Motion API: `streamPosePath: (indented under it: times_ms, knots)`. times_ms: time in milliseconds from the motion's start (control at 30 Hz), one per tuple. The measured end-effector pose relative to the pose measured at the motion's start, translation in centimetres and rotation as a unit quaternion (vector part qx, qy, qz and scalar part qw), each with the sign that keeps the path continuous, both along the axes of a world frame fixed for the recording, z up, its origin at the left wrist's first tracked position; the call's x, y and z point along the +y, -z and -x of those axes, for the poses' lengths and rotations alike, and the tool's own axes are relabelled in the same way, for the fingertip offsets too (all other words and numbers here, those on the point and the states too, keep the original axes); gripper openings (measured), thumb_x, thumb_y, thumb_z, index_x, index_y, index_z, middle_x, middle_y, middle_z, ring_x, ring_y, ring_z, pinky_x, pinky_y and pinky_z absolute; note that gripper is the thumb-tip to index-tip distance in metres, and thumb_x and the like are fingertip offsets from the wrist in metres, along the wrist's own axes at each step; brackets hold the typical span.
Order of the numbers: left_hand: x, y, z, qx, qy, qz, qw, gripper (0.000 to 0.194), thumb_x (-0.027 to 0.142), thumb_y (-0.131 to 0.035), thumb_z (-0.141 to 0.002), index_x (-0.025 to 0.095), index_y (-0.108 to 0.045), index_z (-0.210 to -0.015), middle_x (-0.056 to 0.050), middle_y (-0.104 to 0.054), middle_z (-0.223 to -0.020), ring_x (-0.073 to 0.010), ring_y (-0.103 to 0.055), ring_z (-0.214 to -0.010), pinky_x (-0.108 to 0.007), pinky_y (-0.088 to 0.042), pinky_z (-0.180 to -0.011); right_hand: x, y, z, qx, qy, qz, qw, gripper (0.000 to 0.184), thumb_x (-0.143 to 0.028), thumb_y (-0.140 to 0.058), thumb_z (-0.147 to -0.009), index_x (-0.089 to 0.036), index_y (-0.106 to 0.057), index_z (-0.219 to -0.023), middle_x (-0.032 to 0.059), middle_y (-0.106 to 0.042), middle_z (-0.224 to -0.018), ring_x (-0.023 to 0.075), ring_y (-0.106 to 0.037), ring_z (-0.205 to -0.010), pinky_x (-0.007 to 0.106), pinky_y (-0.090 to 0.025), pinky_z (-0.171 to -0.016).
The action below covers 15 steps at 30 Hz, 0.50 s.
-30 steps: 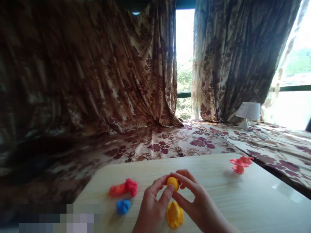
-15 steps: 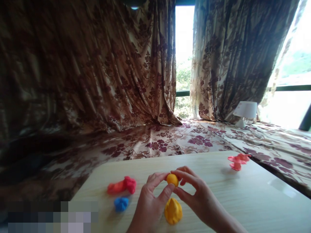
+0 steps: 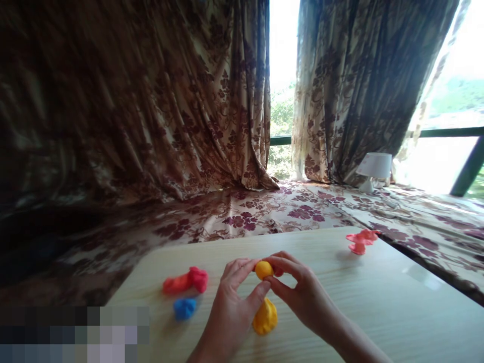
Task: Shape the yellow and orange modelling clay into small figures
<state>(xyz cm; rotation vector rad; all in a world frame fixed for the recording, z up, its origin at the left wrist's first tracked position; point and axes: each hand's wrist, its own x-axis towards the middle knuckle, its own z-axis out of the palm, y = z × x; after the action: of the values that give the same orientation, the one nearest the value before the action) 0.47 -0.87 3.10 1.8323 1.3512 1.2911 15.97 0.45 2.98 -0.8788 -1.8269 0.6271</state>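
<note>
Clamping a yellow modelling-dough ball (image 3: 263,270) between the fingertips of left hand (image 3: 234,300) and right hand (image 3: 302,285), over the wood-grain tabletop (image 3: 378,302), beyond a yellow dough lump (image 3: 265,320). Looking almost fully rounded already, judging by the smooth outline. Leaving that lump and a blue dough lump (image 3: 184,308) seemingly unshaped; showing a coral dough piece (image 3: 359,242), apparently formed, at far right. Revealing no readable brands or writing.

There are two hands (image 3: 231,305) (image 3: 303,291), one ball (image 3: 263,270), two lumps (image 3: 265,320) (image 3: 184,308), one red clump (image 3: 196,280), one coral shape (image 3: 358,244) and one lamp (image 3: 375,165).
</note>
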Motion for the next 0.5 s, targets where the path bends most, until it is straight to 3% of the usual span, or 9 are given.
streamPosePath:
  times_ms: [333, 500]
  knots:
    - [0.56, 0.00, 0.71, -0.001, 0.016, -0.012, 1.000, 0.018, 0.035, -0.063, -0.074, 0.024, -0.070, -0.086, -0.005, -0.065, -0.097, -0.0229, -0.054, -0.104, -0.040, -0.041, -0.095, 0.04, -0.04, 0.05, -0.004, 0.021, -0.018, 1.000, 0.011, -0.012, -0.061, -0.076, -0.019, -0.063, -0.085, 0.0001, -0.059, -0.078, 0.0128, -0.055, -0.072, 0.024, -0.046, -0.067]
    - [0.21, 0.07, 0.32, 0.014, -0.016, -0.053, 0.998, 0.018, 0.033, -0.059, -0.077, 0.023, -0.070, -0.086, -0.006, -0.065, -0.093, -0.0227, -0.055, -0.099, -0.040, -0.043, -0.092, -0.18, 0.03, 0.26, 0.005, 0.033, -0.015, 0.999, 0.008, -0.014, -0.056, -0.081, -0.018, -0.063, -0.083, 0.0012, -0.059, -0.078, 0.0128, -0.055, -0.069, 0.025, -0.047, -0.064]
